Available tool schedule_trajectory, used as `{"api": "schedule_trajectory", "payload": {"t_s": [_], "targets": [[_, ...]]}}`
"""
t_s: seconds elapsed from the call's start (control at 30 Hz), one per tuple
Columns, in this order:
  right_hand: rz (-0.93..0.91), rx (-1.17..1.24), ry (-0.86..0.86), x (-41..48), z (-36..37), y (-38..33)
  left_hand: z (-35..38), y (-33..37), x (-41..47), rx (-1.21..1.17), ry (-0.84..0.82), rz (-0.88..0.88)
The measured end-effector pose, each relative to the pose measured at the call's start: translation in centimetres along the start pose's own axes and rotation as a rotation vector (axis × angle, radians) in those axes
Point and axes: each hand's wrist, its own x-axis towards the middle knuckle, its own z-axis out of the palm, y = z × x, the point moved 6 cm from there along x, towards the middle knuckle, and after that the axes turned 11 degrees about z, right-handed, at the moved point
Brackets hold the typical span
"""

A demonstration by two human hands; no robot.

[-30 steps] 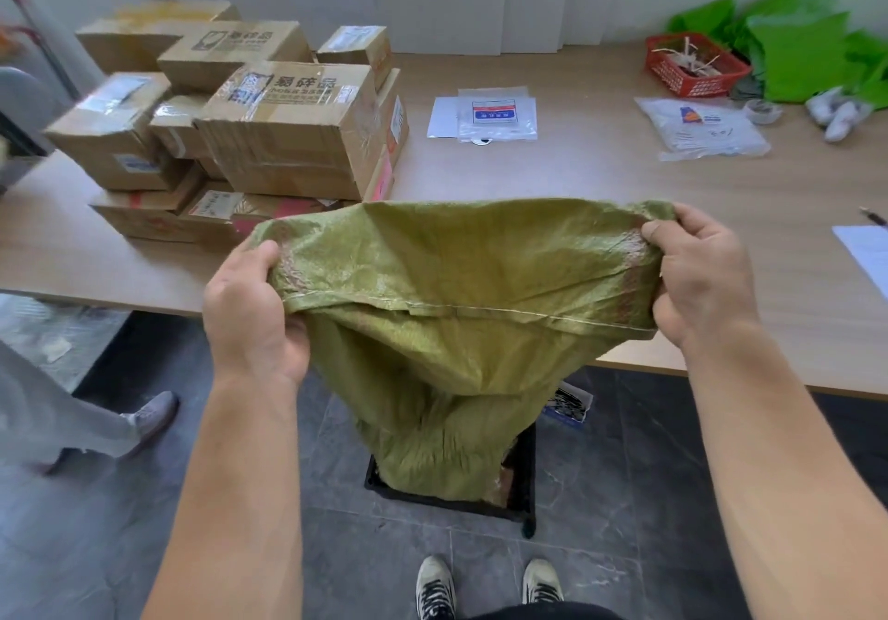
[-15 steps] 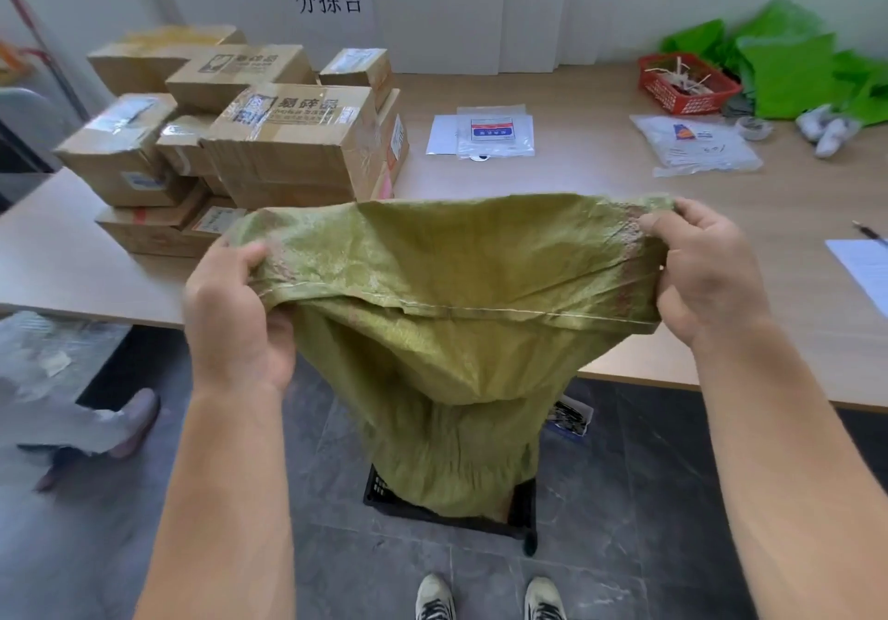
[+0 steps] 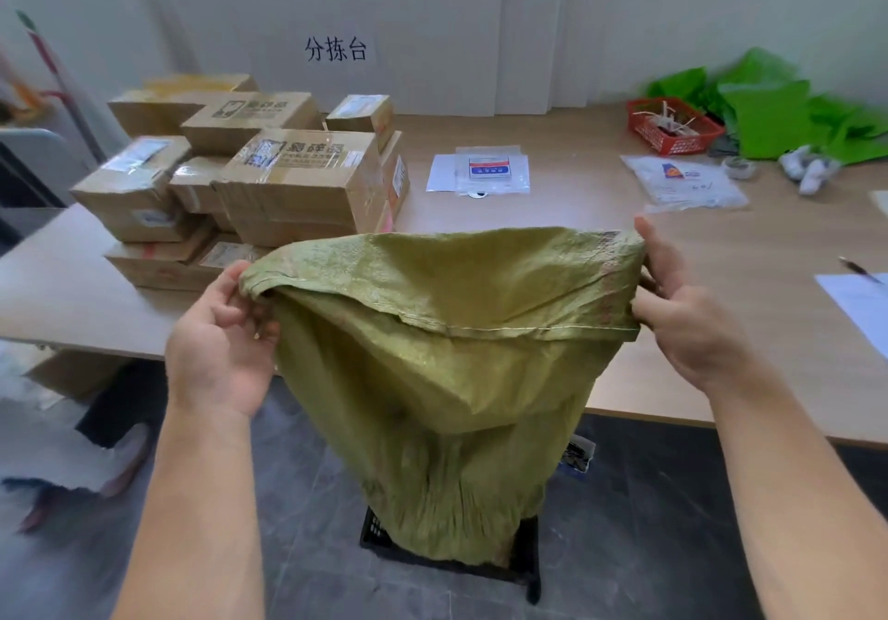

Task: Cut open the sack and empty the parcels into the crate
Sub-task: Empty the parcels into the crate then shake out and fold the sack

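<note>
A green woven sack hangs upside down between my hands, its lower end dropping into a black crate on the floor. My left hand holds the sack's upper left corner, fingers curled on the cloth. At the upper right corner my right hand grips the cloth, thumb on top. The sack covers the crate's inside, so any parcels in it are hidden.
A wooden table stands behind the sack. Stacked cardboard boxes sit at its left, plastic mailers in the middle, a red basket and green bags at back right. Another person's shoes are on the floor, left.
The sack has been lifted higher. My left hand has turned palm-up and holds the corner more loosely. The camera has tilted up.
</note>
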Motion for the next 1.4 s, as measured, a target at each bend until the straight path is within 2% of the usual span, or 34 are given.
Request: {"api": "schedule_trajectory", "payload": {"t_s": [0.2, 0.27, 0.37, 0.43, 0.6, 0.7, 0.77, 0.83, 0.9, 1.07, 1.13, 1.2, 1.4], "targets": [[-0.004, -0.576, -0.087, 0.0, 1.0, 0.8, 0.3, 0.5, -0.1, 0.163, -0.029, 0.189], [0.026, -0.75, -0.012, 0.3, 0.8, 1.1, 0.6, 0.8, 0.0, 0.248, -0.046, 0.244], [-0.031, -0.858, 0.225, 0.9, -0.1, 1.0, 0.2, 1.4, 0.7, 0.347, 0.045, 0.312], [-0.083, -0.76, 0.294, 1.4, -1.0, 0.9, -0.1, 1.9, 1.1, 0.376, 0.127, 0.325], [-0.075, -0.152, 0.157, 1.2, -2.1, -0.8, -0.3, 3.9, 0.9, 0.494, 0.24, 0.378], [-0.086, 0.009, 0.14, 0.5, -2.8, -2.1, 0.4, 5.8, 0.3, 0.754, 0.209, 0.493], [-0.104, 0.007, 0.214, 0.8, -3.7, -2.9, 0.9, 6.6, 0.1, 0.796, 0.174, 0.564], [-0.101, -0.095, 0.341, 1.3, -4.8, -3.5, 1.2, 6.9, 0.3, 0.801, 0.133, 0.601], [-0.082, -0.218, 0.494, 1.7, -6.2, -4.0, 1.4, 6.8, 0.9, 0.743, 0.087, 0.555], [-0.157, -0.525, 0.755, 1.0, -6.5, -6.9, 2.2, 6.7, 1.7, 0.384, 0.05, 0.423], [-0.155, -0.618, 0.761, 1.3, -6.0, -8.0, 3.4, 6.2, 1.8, 0.085, -0.007, 0.315], [-0.135, -0.62, 0.714, 2.1, -5.7, -8.8, 4.1, 5.8, 2.2, -0.032, -0.012, 0.255], [-0.138, -0.594, 0.694, 3.0, -5.1, -9.9, 4.9, 5.9, 3.3, 0.112, 0.12, 0.286]]}}
